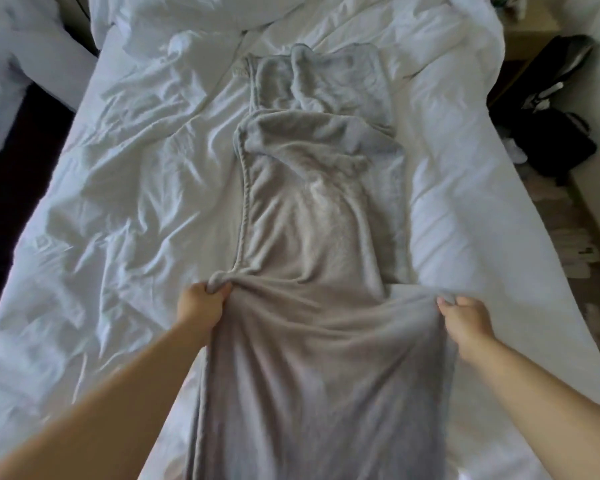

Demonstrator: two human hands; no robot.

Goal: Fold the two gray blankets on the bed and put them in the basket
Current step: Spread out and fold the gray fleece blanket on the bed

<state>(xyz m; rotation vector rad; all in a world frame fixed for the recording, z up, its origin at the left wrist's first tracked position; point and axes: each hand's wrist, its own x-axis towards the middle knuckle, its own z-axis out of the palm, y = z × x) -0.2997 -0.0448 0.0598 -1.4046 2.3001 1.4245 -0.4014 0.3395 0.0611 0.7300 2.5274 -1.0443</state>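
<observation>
While the gray blanket (312, 237) lies stretched lengthwise along the middle of the white bed (136, 202), its near part is held by both hands. Its left edge is bunched and gripped in the curled fingers of the left hand (205, 303), and its right edge is pinched between thumb and fingers of the right hand (465, 317). The cloth sags between the two hands and runs on toward the near edge of the view. At the far end, crumpled gray fleece (319, 77) is seen beneath the blanket's far edge; whether it is a second blanket cannot be told. Rumpled white bedding (205, 15) is piled farther off, and a dark bag (551, 133) is seen on the floor to the right
</observation>
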